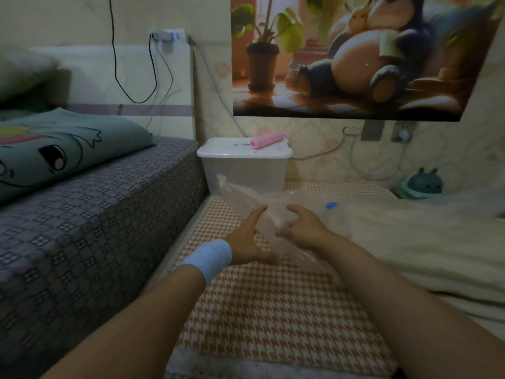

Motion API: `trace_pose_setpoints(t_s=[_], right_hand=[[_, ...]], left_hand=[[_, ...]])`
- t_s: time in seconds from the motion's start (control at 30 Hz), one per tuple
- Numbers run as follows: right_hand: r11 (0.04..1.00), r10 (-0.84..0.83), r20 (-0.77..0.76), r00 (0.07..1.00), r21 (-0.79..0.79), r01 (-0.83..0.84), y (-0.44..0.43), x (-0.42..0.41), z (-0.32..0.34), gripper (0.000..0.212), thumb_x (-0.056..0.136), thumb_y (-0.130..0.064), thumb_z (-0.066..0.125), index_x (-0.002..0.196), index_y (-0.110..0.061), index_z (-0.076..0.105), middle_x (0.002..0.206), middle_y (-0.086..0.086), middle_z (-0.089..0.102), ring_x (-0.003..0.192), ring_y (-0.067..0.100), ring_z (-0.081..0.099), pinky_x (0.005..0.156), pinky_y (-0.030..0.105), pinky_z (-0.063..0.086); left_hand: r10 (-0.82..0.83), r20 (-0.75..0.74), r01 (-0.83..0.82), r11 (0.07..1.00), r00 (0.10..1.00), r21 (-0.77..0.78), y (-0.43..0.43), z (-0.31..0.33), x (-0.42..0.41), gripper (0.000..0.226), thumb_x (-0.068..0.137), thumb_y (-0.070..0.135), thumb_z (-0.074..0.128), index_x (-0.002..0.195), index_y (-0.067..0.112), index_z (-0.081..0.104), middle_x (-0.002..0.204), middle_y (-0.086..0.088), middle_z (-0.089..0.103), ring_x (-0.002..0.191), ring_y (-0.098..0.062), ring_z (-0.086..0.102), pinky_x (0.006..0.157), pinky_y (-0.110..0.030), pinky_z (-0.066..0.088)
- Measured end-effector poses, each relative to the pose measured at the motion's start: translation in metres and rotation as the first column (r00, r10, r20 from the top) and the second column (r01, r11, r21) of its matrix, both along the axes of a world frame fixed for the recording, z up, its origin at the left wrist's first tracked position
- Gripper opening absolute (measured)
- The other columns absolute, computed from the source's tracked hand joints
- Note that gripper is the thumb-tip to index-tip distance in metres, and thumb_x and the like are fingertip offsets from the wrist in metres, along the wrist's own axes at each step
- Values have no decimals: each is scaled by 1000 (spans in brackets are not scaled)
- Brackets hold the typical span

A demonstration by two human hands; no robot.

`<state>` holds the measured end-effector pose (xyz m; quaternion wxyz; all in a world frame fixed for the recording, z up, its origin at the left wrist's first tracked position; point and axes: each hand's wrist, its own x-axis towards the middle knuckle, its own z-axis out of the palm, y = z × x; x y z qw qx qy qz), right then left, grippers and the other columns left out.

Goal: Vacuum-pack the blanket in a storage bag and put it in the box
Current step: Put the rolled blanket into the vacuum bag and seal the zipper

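Just in front of the white box [243,170], the right hand [303,228] has its grip pinched on the clear storage bag [246,191], the left hand [251,237] close beside it, its grip too blurred to tell, and the blanket [410,242] lying right of the box.

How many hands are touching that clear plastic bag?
2: the left hand, with a wristband, lies straight-fingered against the clear bag; the right hand beside it curls into it.

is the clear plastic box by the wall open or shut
Shut: the flat white lid sits squarely on the translucent plastic box, and a pink roll lies on top.
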<state>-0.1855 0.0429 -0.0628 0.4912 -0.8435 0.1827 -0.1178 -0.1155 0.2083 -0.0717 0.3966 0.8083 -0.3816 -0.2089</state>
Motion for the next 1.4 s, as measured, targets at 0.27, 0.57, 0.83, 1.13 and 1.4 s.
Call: trace_pose_setpoints(t_s=[0.27, 0.57, 0.83, 1.13, 1.4], right_hand=[[908, 215, 290, 933, 293, -300, -5, -18, 25, 116, 66, -35, 89, 156, -32, 16, 144, -2, 48, 127, 16, 56, 100, 38, 51], [755, 292, -271, 917, -524, -395, -7, -31, 7, 108, 81, -33, 72, 155, -41, -7, 165, -6, 13, 148, 19, 25, 119, 41, 27], [799, 346, -791, 504, -33, -600, 50, -19, -23, 82, 89, -61, 58, 156, -28, 26, 162, 3, 24, 147, 30, 27, 113, 56, 29], [686, 198, -589, 784, -489, -540, 32, 18, -44, 64, 97, -31, 56, 155, -22, 29, 161, 6, 27, 145, 27, 31, 116, 39, 31], [678, 135, -655, 743, -486, -552, 24, 38, -64, 76, 98, -29, 53, 159, -23, 9, 163, 8, 22, 145, 28, 31, 113, 36, 32]], left_hand=[[320, 238, -215, 899, 917, -383, -32, 17, -17, 53, 89, 4, 62, 136, 25, 48, 134, -1, 53, 101, -10, 54, 83, -21, 49], [-220, 852, -376, 824, 475, 423, 8, 69, 13, 55, 94, 2, 47, 130, 43, 55, 137, 4, 54, 121, -23, 50, 108, -37, 35], [0, -207, 195, 343, 978, 919, 47, 31, 11, 58, 92, 45, 56, 146, 29, 38, 146, 5, 45, 127, -19, 51, 112, -46, 32], [251, 418, -487, 422, 873, 765, 63, -12, 83, 60, 100, 34, 43, 150, 5, 25, 152, -15, 32, 136, -28, 39, 107, -33, 35], [491, 290, -529, 468, 822, 708, 67, -34, 93, 72, 95, 42, 53, 149, 5, 24, 149, -12, 35, 133, -27, 43, 103, -30, 40]])
